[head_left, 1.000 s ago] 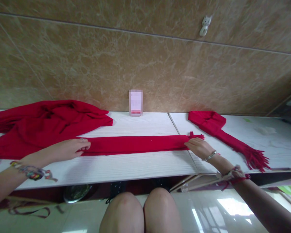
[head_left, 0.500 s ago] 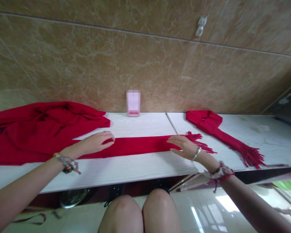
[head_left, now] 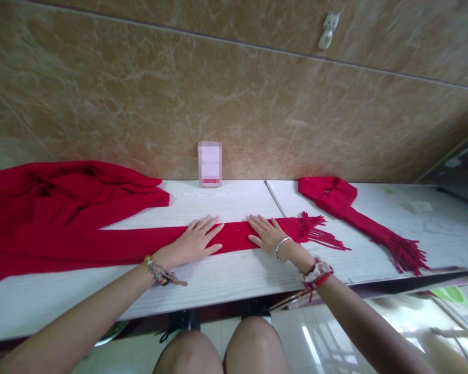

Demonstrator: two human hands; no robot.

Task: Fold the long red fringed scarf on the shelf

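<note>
Red scarf point(head_left: 234, 237), lying flat and lengthwise along the white countertop point(head_left: 242, 201).
My left hand point(head_left: 195, 241) and right hand point(head_left: 265, 234) rest on it, apart from each other and opened out flat; its fringe point(head_left: 307, 226) spreads past the right one, near a second red scarf point(head_left: 341, 206).

Can't read any words, numbers or signs here. On the small pale panel point(head_left: 210, 163) by the brown wall point(head_left: 140, 104), just blurry squares, with a red bar point(head_left: 210, 181) near the bottom, too fuzzy to make out letters. On the long red cloth point(head_left: 234, 236) and the little white cat shape point(head_left: 328, 31) up high, can't make out any writing either.
</note>
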